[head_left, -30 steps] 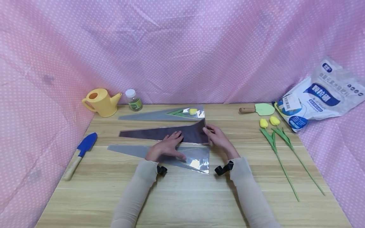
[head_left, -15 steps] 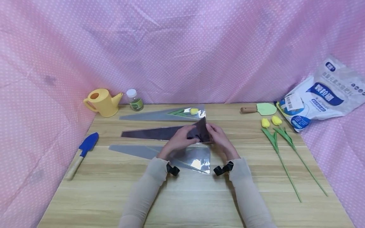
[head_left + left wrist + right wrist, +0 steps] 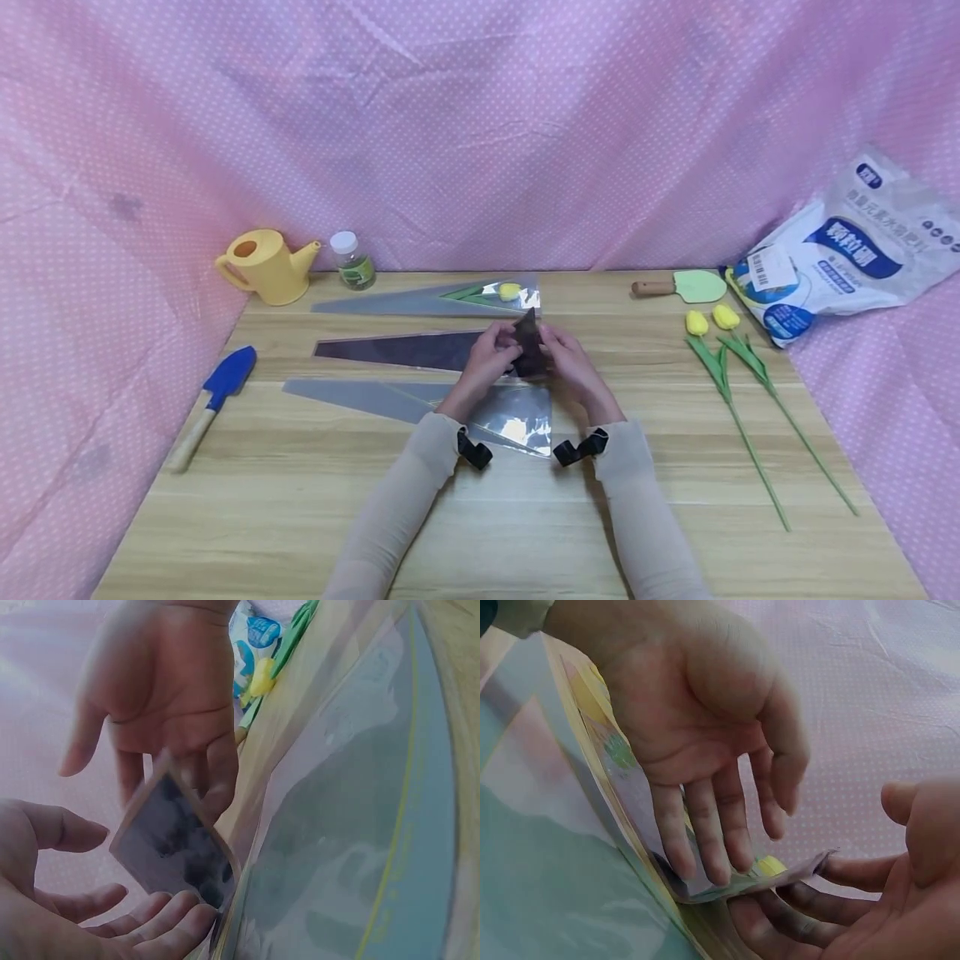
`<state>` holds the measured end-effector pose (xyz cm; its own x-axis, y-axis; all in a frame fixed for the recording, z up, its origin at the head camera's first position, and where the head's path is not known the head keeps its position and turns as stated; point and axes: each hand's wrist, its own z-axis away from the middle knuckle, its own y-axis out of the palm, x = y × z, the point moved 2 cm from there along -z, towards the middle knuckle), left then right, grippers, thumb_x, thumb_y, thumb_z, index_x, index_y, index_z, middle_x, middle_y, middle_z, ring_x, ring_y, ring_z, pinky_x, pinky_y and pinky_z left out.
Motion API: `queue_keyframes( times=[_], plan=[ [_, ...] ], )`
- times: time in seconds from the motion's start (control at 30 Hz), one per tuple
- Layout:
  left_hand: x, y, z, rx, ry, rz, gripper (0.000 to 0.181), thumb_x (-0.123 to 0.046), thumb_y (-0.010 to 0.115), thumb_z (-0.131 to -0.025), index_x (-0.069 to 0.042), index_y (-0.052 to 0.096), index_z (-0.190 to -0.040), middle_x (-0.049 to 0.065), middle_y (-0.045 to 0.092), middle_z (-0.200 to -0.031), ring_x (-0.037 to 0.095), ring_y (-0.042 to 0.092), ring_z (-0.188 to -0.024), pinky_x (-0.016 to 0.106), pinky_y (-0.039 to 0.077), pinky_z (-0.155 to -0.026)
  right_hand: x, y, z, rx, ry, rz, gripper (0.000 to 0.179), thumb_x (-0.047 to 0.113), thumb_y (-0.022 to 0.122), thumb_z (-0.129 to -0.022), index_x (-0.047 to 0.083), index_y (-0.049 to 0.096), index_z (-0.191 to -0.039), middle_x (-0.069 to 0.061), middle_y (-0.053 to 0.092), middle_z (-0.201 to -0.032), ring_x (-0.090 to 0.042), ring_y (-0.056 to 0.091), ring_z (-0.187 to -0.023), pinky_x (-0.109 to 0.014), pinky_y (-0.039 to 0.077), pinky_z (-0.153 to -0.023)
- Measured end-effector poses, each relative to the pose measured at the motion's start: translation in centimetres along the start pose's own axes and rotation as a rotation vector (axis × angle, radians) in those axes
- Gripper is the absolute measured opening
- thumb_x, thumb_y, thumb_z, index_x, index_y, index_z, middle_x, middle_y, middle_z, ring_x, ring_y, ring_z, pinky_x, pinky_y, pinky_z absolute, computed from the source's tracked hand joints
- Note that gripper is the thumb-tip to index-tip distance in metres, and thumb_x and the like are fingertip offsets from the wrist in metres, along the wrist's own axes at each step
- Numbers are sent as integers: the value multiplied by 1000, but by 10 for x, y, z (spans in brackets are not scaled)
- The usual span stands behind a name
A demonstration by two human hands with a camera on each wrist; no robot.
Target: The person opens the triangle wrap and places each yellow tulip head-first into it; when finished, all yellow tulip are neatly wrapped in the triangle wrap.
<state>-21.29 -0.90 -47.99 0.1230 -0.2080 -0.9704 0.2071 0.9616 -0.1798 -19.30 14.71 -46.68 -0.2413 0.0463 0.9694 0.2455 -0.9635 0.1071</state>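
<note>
A dark flower sleeve (image 3: 397,350) with a pale border lies across the middle of the table, its wide right end bent up between both hands. Slightly bent, the fingers of my left hand (image 3: 489,360) touch that raised end (image 3: 169,840), with the thumb apart. Opposite, my right hand (image 3: 572,362) has its fingers against the film; its thumb stands off in the right wrist view. Nearer the body lies a clear sleeve (image 3: 517,412) with gold lines. Behind lies another clear sleeve (image 3: 382,302) containing a yellow tulip (image 3: 510,292).
Two yellow tulips (image 3: 750,367) lie at the right, below a green trowel (image 3: 699,286) and a fertilizer bag (image 3: 847,250). A yellow watering can (image 3: 268,271), a white-capped bottle (image 3: 354,265) and a blue trowel (image 3: 228,375) are at the left.
My left hand has come right from lying flat over the dark sleeve to its raised end. That end is bent up more steeply. My right hand stays beside it.
</note>
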Motion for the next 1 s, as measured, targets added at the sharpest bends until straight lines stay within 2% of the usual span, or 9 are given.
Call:
queue_keyframes(
  times=[0.07,0.2,0.4,0.53,0.7,0.93,1.0],
  plan=[
    [2,0,0,9,-3,-8,37,-12,62,-90,-5,57,-126,16,65,-114,22,65,-98,31,58,-77,-1,1,1,0,11,-13,60,43,28,-109,2,35,-153,-33,47,-147,-45,58,-126,-52,54,-100],
    [2,1,0,15,3,-15,40,-18,66,-90,-5,58,-126,18,66,-119,27,65,-104,29,56,-79,-2,4,1,-35,55,-11,63,47,28,-108,3,35,-152,-25,44,-152,-30,58,-124,-44,56,-97],
    [2,0,-1,10,-17,19,40,-25,67,-92,-4,59,-125,19,66,-123,28,66,-109,35,60,-85,-2,6,0,-66,89,-12,63,48,26,-108,5,35,-153,-21,43,-154,-33,50,-134,-40,56,-97],
    [3,-1,-1,-19,-43,41,31,-21,66,-92,-1,62,-116,18,68,-115,22,67,-99,35,62,-82,-4,6,-1,-62,90,-12,62,48,26,-108,5,33,-153,-21,43,-154,-37,47,-139,-42,55,-99],
    [2,-2,1,-60,-52,38,20,-12,63,-92,4,69,-103,16,70,-99,16,67,-80,31,62,-73,-5,6,0,-64,72,6,62,45,25,-109,2,31,-153,-24,41,-154,-42,46,-140,-47,53,-102],
    [1,-5,3,-166,10,-130,19,-9,62,-89,2,77,-91,15,75,-89,9,63,-70,19,51,-63,-4,7,1,-97,96,13,57,40,29,-109,4,34,-153,-22,44,-152,-39,48,-138,-44,54,-101],
    [0,-5,4,-176,11,-130,18,-8,63,-89,2,77,-91,16,76,-89,8,64,-65,19,53,-61,-4,7,1,-99,97,17,57,39,30,-109,3,34,-153,-22,43,-152,-39,48,-137,-42,55,-100]
  ],
)
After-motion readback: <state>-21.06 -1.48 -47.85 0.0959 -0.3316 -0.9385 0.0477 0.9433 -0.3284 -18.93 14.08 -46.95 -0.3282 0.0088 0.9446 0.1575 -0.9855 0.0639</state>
